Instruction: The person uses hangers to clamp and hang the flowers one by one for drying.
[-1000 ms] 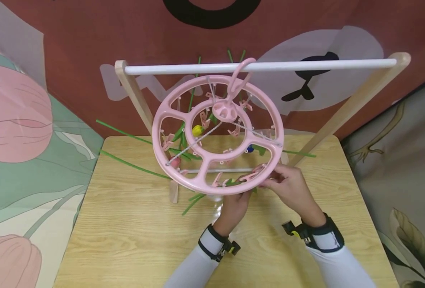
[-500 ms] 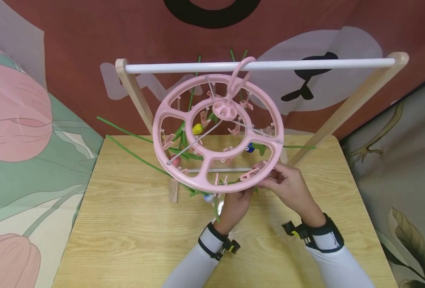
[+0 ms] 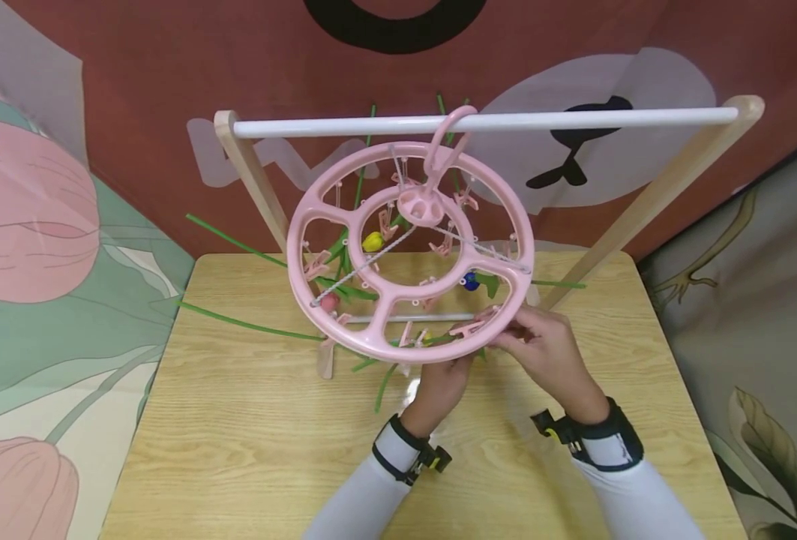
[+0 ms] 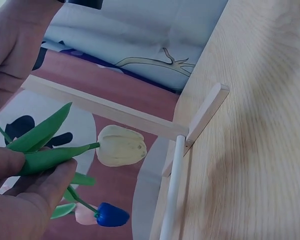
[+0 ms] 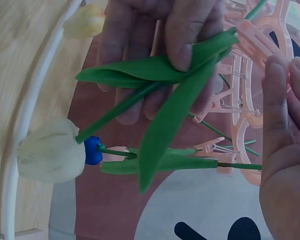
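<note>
My left hand (image 3: 438, 394) pinches an artificial white tulip (image 4: 121, 146) by its green leaves and stem, thumb on the leaves in the right wrist view. The flower head points away from the hanger. My right hand (image 3: 549, 356) is at the near right rim of a round pink clip hanger (image 3: 383, 307), its fingers and thumb pinching a pink clothespin (image 5: 262, 42). The tulip's stem end lies by this clothespin; whether it is between the jaws I cannot tell. A blue tulip (image 4: 112, 215) hangs behind the white one.
The hanger hooks over the white bar (image 3: 594, 120) of a wooden stand (image 3: 648, 206) on a wood-grain table (image 3: 250, 450). More tulips hang from its clips, among them a yellow tulip (image 3: 373, 241) and a pink tulip (image 3: 329, 302). Their long stems stick out sideways.
Both hands keep nearly the same place. The hanging tulips sway: the stems at the left and below the near rim have swung back and forth.
</note>
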Available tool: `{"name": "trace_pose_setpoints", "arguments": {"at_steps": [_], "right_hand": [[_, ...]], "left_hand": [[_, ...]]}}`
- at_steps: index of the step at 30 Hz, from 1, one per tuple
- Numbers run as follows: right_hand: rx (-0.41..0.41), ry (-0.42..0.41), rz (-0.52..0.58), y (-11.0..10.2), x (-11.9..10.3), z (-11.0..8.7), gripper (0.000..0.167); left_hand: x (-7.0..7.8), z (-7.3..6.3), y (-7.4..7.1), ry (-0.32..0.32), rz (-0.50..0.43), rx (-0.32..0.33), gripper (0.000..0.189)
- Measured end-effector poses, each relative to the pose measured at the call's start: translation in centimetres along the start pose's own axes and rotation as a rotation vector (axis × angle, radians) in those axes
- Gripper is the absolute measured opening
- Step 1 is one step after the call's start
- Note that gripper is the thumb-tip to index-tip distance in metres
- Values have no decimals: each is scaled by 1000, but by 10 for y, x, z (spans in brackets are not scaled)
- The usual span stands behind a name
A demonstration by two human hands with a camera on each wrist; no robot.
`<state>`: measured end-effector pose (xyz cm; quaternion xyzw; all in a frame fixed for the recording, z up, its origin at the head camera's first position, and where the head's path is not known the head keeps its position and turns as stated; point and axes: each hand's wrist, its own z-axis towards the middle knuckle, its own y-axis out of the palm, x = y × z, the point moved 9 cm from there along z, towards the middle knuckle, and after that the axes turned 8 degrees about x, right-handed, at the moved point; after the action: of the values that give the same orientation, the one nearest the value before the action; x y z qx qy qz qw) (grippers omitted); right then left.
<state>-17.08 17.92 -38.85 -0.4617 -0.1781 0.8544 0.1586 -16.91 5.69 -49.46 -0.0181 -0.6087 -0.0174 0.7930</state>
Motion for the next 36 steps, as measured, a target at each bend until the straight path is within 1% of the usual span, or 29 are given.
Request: {"name": "trace_pose_setpoints", "arguments": {"at_steps": [4, 8, 13, 16, 21, 25, 27, 29, 32, 34, 36], "right_hand": [[0, -11, -1, 0, -2, 0, 38], [-8, 0, -5, 1, -1, 0, 38], [6, -5, -33, 0, 0, -1, 41], [12, -20, -52, -1, -2, -2, 41], [18, -40, -55, -1, -4, -3, 41], [24, -53, -63, -1, -3, -2, 43], [19, -46, -45, 0, -2, -2, 43], [3, -24, -3, 1, 1, -2, 42], [-20, 30, 96, 3, 6, -2, 40], [-21, 65, 158, 2, 9, -3, 39], [-3, 95, 210, -2, 12, -3, 37]], "left_hand": [[1, -1, 2, -20, -14, -23, 32], [2, -1, 4, -14, -22, -38, 32], [4, -2, 3, -4, 33, -29, 33], [7, -2, 2, 32, 78, -14, 34], [15, -3, 1, 125, 184, 17, 32], [21, -2, 0, 187, 266, 40, 33], [23, -2, -1, 193, 285, 40, 35], [24, -3, 0, 180, 298, 26, 37], [24, -5, -1, 119, 311, 5, 41], [25, -7, -2, 114, 332, -5, 45], [25, -11, -3, 120, 358, -13, 51]]}}
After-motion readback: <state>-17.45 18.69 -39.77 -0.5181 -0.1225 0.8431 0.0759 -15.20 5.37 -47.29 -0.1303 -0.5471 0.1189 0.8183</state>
